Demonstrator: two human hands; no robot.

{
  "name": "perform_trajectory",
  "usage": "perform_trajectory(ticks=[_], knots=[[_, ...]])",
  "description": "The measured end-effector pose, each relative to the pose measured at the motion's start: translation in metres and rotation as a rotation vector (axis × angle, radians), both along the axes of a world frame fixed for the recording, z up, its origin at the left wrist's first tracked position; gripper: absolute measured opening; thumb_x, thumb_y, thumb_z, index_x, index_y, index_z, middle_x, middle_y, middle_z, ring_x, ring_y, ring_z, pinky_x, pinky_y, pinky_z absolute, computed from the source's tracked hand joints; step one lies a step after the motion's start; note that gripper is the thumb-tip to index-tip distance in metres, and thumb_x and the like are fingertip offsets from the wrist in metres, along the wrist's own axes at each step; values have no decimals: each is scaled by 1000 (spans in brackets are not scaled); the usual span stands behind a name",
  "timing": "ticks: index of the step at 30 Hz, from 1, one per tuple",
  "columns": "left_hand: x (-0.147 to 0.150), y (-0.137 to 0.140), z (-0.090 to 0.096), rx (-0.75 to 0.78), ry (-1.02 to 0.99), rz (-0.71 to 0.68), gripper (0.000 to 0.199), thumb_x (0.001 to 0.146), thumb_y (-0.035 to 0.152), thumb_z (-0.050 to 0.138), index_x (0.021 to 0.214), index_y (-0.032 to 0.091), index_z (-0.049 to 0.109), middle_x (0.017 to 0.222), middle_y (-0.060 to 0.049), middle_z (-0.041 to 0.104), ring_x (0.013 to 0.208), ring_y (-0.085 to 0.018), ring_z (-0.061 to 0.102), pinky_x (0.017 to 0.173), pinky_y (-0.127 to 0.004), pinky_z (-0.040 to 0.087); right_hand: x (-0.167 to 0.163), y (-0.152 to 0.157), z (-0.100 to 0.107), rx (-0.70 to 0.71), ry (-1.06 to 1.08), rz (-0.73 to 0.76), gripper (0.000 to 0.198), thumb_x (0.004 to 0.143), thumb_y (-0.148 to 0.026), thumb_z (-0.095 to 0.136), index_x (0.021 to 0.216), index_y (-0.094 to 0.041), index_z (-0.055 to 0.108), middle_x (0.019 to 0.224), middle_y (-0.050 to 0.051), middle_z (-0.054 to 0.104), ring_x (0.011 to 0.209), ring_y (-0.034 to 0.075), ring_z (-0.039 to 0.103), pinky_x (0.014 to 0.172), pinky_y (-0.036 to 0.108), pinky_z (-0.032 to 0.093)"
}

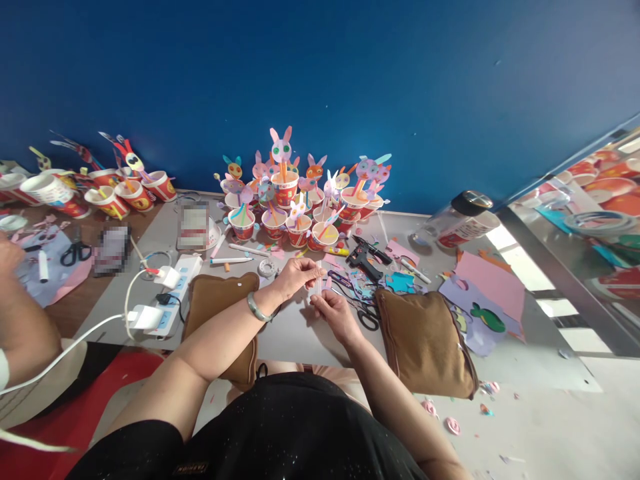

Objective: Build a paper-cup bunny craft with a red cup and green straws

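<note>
A small, thin, whitish translucent piece (317,285) is between my two hands, over the front of the table; I cannot make out its exact kind. My left hand (296,277) pinches its upper part, with fingertips pressed together. Just below and to the right, my right hand (336,312) pinches its lower end between thumb and fingers. Beyond my hands stand several paper cups (299,232) with paper rabbit heads on sticks. Right of my hands lie scissors (369,316), a purple cutter (340,278) and a black glue gun (367,261) among paper scraps.
Brown cushions flank my arms, one at left (220,300) and one at right (425,337). A white power strip (183,290) with cables sits at left, near another person's arm (25,313). A bottle (453,217) and coloured paper sheets (493,287) are at right.
</note>
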State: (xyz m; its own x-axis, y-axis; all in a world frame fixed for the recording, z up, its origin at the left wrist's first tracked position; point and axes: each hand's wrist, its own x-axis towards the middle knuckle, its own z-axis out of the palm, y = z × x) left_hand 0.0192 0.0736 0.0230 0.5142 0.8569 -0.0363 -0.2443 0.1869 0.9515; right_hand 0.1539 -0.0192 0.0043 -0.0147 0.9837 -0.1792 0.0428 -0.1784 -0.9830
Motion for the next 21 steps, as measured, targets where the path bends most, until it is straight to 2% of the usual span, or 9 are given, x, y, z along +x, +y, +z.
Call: perform_trajectory(ticks=[4, 13, 21], knots=[[1, 0, -2, -16, -3, 16, 45, 69, 50, 82, 62, 14, 56, 53, 4, 53, 49, -5, 48, 51, -20, 38, -3, 1, -3, 13, -14, -25, 53, 78, -66, 71, 59, -20, 54, 52, -2, 54, 50, 9, 41, 51, 26, 34], [0, 5, -7, -37, -3, 56, 41, 73, 48, 79, 64, 13, 62, 54, 3, 55, 48, -6, 49, 50, -20, 38, 1, -3, -11, 2, -29, -47, 48, 82, -65, 68, 80, -17, 70, 56, -1, 57, 50, 10, 44, 48, 25, 34], [-3, 8, -5, -35, -21, 100, 36, 77, 47, 77, 78, 12, 70, 60, 0, 60, 53, -7, 54, 53, -20, 42, 11, -13, -4, -14, -65, -55, 51, 85, -63, 66, 92, -14, 75, 59, 1, 60, 48, 9, 40, 46, 25, 33]])
